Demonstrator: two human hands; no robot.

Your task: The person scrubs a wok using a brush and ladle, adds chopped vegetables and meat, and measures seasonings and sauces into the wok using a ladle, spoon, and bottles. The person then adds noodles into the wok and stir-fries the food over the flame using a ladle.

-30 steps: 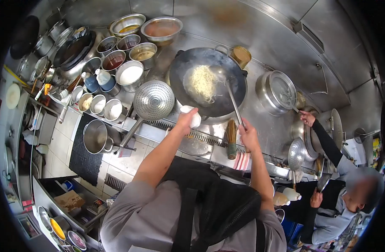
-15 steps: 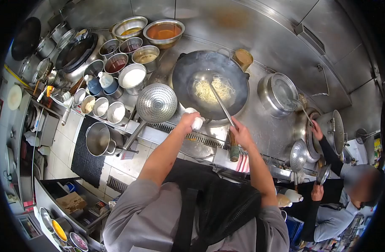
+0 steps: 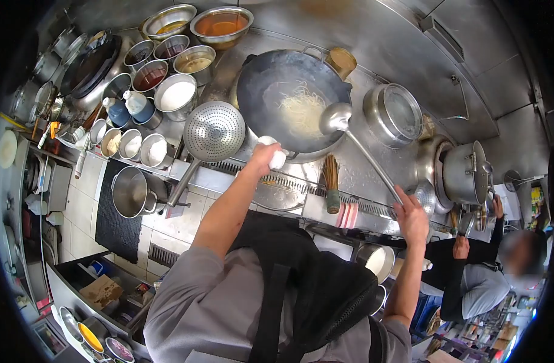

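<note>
The fingers of the left hand are closed around a folded white cloth at the near rim of the wok. The fingers of the right hand are wrapped around the handle end of a long metal ladle; its bowl is up and to the left of them, over the wok's right side. Pale noodles lie in the wok, beyond the left fingers and slightly to their right, with faint steam about them. Just left of the left fingers is a round strainer, its handle reaching down past the edge of the desk. Between the two hands, a bundled stick brush rests on the desk, a red-striped towel just right of its base. Farther left of the left fingers stand metal containers, one with white powder. Beyond the right fingers is a wide metal pot. To their right, well apart, is another person beside a tall pot.
</note>
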